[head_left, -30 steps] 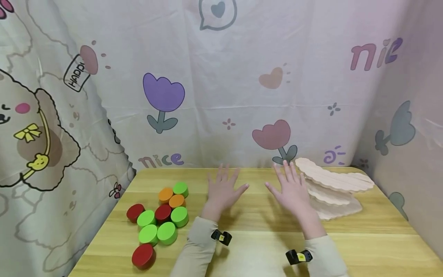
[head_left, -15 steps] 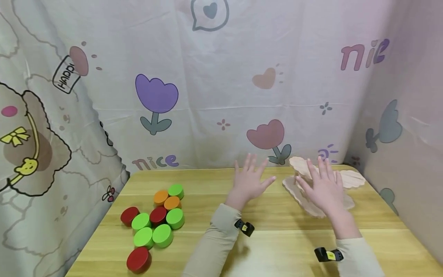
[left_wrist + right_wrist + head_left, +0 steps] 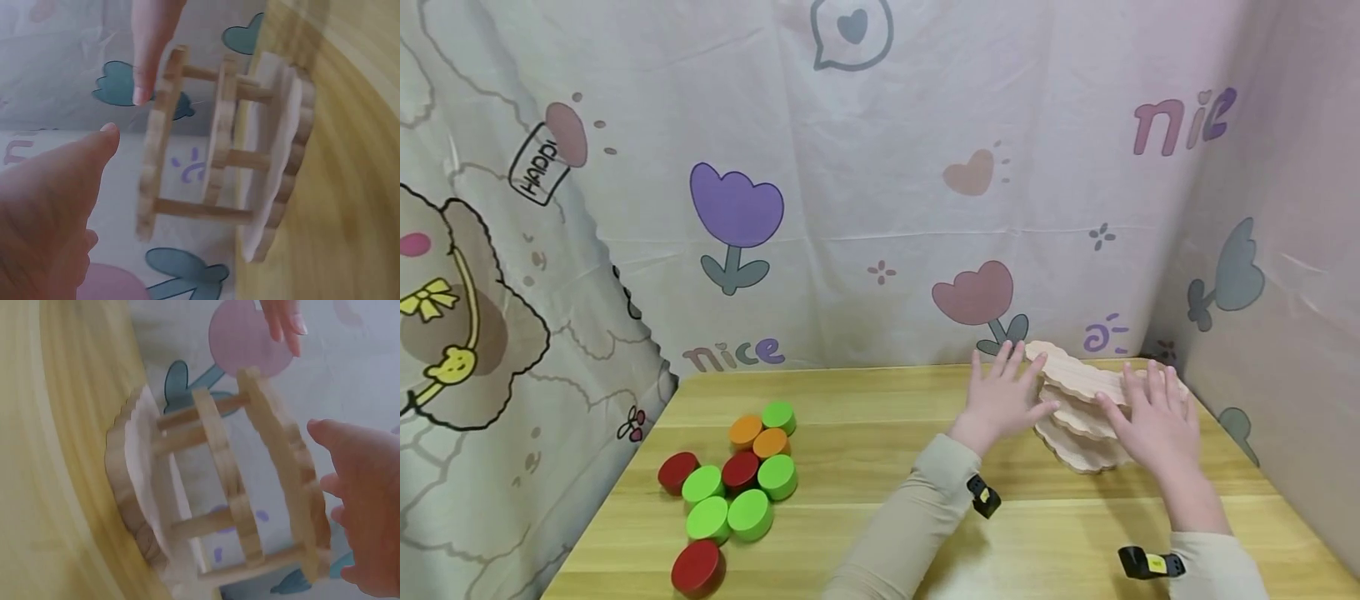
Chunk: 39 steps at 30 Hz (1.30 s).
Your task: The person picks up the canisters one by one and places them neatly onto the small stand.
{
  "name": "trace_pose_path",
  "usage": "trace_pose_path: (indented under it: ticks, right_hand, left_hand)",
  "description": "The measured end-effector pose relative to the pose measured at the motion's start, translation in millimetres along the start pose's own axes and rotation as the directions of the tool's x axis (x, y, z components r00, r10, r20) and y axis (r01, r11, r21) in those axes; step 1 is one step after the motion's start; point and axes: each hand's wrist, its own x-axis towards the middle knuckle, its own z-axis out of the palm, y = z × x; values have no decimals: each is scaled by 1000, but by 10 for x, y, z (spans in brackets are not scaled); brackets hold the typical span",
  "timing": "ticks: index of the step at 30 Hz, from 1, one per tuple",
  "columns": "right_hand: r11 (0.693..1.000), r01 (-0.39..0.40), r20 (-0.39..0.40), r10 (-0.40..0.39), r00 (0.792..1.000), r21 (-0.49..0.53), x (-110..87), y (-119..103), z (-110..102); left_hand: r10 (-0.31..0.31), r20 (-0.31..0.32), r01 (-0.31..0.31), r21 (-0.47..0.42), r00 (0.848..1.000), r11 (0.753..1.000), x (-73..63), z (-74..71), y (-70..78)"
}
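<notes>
Head view: we are spreading left hand [image 3: 1000,404] and right hand [image 3: 1159,429] near the rack [image 3: 1075,372], fingers empty; gripping is seemingly remaining, discs [image 3: 741,472] lying left of the rack.

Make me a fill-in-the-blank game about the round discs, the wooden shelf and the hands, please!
1. The front disc, closest to the bottom of the head view, is coloured ____.
2. There are exactly ____ orange discs.
3. The wooden shelf has ____ wavy-edged boards, one above another.
4. The hand nearer to the orange discs is the person's ____ one.

Missing words: red; two; three; left.
</notes>
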Motion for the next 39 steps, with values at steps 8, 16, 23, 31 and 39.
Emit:
trace_pose_path:
  ticks: [8,16,23,31,39]
  right_hand:
    - [996,-77,26,76,997,41,-31,276,-16]
    - [992,-117,61,114,992,55,-46,355,-59]
    - [994,-86,44,83,996,71,-32,336,-39]
    - [997,-37,45,34,998,68,0,269,-20]
    - [997,28,24,-29,999,71,56,132,21]
  left_hand:
    - [18,47,-17,-16,999,1000,74,195,109]
    - [28,45,-24,-74,999,997,58,241,114]
    - [23,42,-20,-72,999,997,43,238,101]
    - [2,47,0,-50,999,999,-22,259,22]
    - [-14,43,15,-41,999,999,-144,271,-162]
